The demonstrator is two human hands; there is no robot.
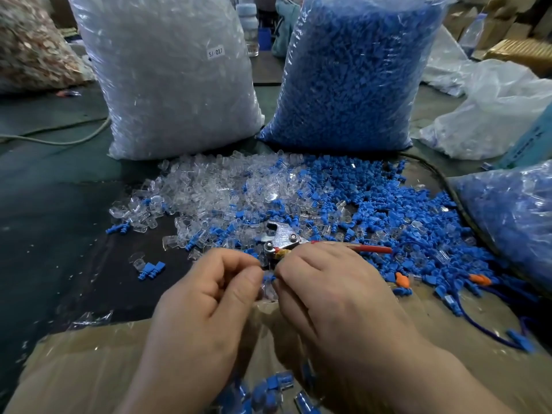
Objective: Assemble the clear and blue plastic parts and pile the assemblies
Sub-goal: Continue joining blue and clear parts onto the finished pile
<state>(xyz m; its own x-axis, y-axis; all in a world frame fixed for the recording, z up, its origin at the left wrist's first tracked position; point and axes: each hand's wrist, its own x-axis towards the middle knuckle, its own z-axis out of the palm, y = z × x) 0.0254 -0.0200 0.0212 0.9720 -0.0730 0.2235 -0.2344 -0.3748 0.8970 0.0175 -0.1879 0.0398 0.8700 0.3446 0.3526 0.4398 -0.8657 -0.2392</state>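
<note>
- Hands meet low in the middle of the view: the left hand [209,294] and the right hand [331,291] have their fingertips pinched together on one small piece, a blue plastic part [268,277] over a clear plastic part [269,290].
- Fingers of both hands are closed tight on that piece; how the two parts sit in each other is hidden by the fingertips.
- Just beyond the hands lies a metal hand tool with red handles [286,240], on the loose parts.
- Loose clear parts [209,186] spread over the dark desk [59,204], with loose blue parts [403,222] beside them to the right; the two heaps mix in the middle.
- Behind stand a big bag of clear parts [167,79] and a big bag of blue parts [355,73], side by side.
- Below the wrists, blue-and-clear assemblies [268,386] lie in a cardboard box [89,363].
</note>
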